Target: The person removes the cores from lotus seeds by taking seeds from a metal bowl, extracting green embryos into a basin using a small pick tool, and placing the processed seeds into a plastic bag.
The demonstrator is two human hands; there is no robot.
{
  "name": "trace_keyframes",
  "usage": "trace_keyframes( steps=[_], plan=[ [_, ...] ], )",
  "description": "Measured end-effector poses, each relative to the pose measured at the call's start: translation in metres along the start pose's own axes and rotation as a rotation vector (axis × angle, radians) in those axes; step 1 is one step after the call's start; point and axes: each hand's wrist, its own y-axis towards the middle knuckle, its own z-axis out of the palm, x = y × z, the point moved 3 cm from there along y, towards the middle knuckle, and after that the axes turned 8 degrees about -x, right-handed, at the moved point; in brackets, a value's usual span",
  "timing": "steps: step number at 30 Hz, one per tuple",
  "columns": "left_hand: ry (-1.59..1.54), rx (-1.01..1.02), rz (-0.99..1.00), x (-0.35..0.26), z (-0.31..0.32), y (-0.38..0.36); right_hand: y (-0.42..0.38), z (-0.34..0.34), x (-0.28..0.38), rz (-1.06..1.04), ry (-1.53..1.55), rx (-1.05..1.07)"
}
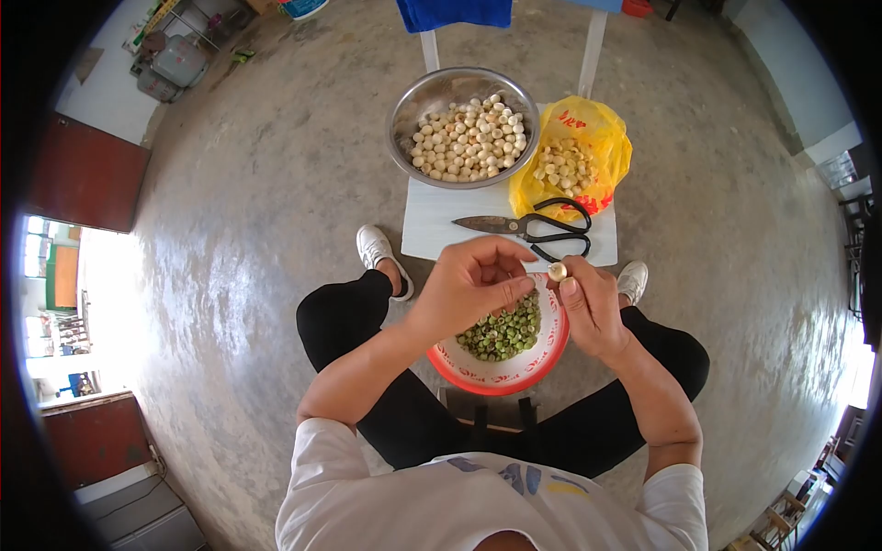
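Observation:
My right hand (pixel 595 308) pinches a small round cream-coloured piece of produce (pixel 558 272) between thumb and fingers; its exact kind I cannot make out. Just left of it, my left hand (pixel 478 286) has curled fingers, with thumb and index finger apart and nothing visible between them. Both hands are above a red-rimmed white basin (pixel 501 378) holding many small green pieces (pixel 501 335). Beyond them, black-handled scissors (pixel 524 226) lie on a white stool top (pixel 425 220), blades pointing left. Behind these stands a steel bowl (pixel 401 151) of similar pale round pieces (pixel 473 138).
Right of the steel bowl, an open yellow plastic bag (pixel 611 138) holds pale yellowish pieces (pixel 565 167). A blue cloth (pixel 455 13) hangs at the top. My knees flank the basin. Gas cylinders (pixel 177 62) stand far left on the concrete floor (pixel 266 184).

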Motion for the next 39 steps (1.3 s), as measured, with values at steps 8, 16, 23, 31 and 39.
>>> trace_keyframes(
  steps=[8,16,23,31,39],
  plan=[
    [-0.428,0.121,-0.075,0.003,0.007,0.001,-0.001,0.011,-0.002,-0.115,-0.033,0.016],
    [-0.134,0.039,0.062,-0.009,0.006,-0.003,0.005,0.009,0.007,-0.2,-0.155,0.031],
    [0.149,-0.025,0.479,-0.015,0.008,-0.006,0.005,0.008,0.011,-0.327,-0.257,0.004],
    [0.03,-0.052,0.51,-0.026,0.017,-0.012,0.003,0.014,0.014,-0.253,-0.004,-0.055],
    [-0.107,-0.069,0.47,-0.026,0.024,-0.011,-0.001,0.022,0.006,-0.258,0.077,-0.141]
  ],
)
